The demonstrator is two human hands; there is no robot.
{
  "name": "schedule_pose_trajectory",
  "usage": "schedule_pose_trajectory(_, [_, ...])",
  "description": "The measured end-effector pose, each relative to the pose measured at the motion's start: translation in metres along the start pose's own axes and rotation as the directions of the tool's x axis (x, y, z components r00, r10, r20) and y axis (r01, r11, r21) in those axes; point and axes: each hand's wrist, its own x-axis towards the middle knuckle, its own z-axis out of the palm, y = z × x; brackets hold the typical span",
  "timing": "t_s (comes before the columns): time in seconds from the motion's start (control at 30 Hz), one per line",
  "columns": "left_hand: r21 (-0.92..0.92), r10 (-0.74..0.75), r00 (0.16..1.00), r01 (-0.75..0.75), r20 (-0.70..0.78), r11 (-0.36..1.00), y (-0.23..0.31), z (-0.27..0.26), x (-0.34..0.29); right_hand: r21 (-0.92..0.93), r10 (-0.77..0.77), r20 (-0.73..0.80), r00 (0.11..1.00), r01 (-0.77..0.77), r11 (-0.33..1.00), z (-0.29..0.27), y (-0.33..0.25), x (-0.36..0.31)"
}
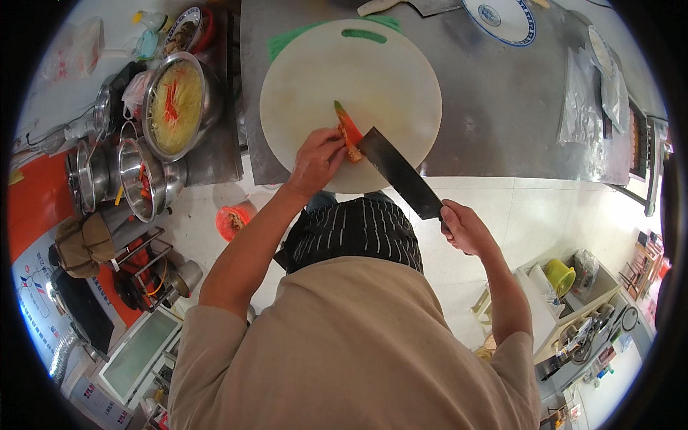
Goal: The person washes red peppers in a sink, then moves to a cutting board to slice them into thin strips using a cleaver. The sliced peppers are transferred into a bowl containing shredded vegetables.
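Note:
On the round white cutting board point(301, 79) lies a red pepper point(349, 127) with a green tip, its pale seedy inside showing near the lower end. The fingers of my left hand point(319, 159) are closed on its left side. My right hand point(464, 228) is wrapped round the handle of a dark cleaver point(400, 172). The cleaver's blade slants up and left, its far corner beside or touching the pepper's right side; I cannot tell whether it has cut in. The handle is mostly hidden in my fist.
A green cloth point(281, 45) lies under the board on the metal table point(494, 107). At left stand a steel bowl of pale shreds point(175, 107) and another steel bowl point(136, 179). A patterned plate point(502, 20) sits far right, plastic bags point(577, 100) beyond. A red bin point(235, 218) stands on the floor.

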Motion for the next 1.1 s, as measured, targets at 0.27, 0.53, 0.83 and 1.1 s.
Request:
schedule_pose_trajectory(0.27, [-0.006, -0.003, 1.0, 0.003, 0.029, 1.0, -0.003, -0.001, 0.0, -0.113, -0.061, -0.037, 0.997, 0.057, 0.992, 0.002, 0.014, 0.002])
schedule_pose_trajectory(0.53, [-0.004, -0.009, 1.0, 0.009, 0.022, 1.0, -0.003, 0.001, -0.001, 0.153, -0.06, 0.033, 0.998, 0.054, 0.987, 0.005, 0.006, 0.002])
schedule_pose_trajectory(0.83, [0.012, -0.011, 0.999, 0.011, 0.036, 1.0, -0.001, 0.0, 0.003, 0.199, 0.018, 0.058, 0.998, -0.03, 0.98, 0.002, -0.003, -0.001])
schedule_pose_trajectory(1.1, [-0.006, -0.014, 0.999, 0.014, 0.041, 1.0, -0.003, 0.0, 0.002, 0.2, 0.08, 0.116, 0.99, -0.102, 0.975, -0.001, -0.015, 0.011])
